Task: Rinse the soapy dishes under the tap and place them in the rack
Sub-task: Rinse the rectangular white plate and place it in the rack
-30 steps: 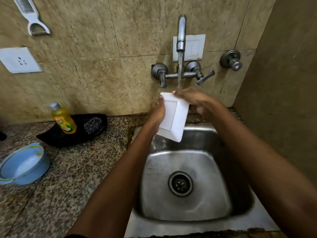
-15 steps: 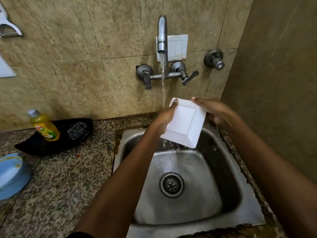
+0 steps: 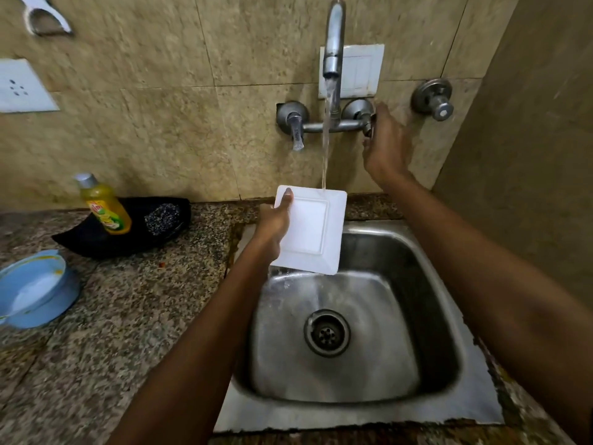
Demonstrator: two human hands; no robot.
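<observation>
Left hand: the left hand was clamped on the left edge of the square white plate, thumb lying over the rim, fingers hidden behind; it alone carried the plate.
Right hand: the right hand was up at the right tap lever, fingers curled toward it; whether they were closed on the lever could not be told.
Plate: held tilted, nearly upright, over the back left corner of the sink; the water stream from the spout struck its top edge.
Risk, slip: a wet, perhaps soapy plate pinched at one edge by one hand could slide and drop into the sink; the steel basin might chip it.
Risk, rinse: if the lever were shut now, the lower part of the plate might keep suds; only the top edge met the water.
Risk, splash: water hitting the rim could spray onto the worktop left of the sink, toward the soap bottle.
Rack: none in view; the placing step was not yet done.
Change: half a second earlier both hands held the plate, the right one on its far corner; the right hand had since let go and risen to the lever; the plate sat more upright.
</observation>
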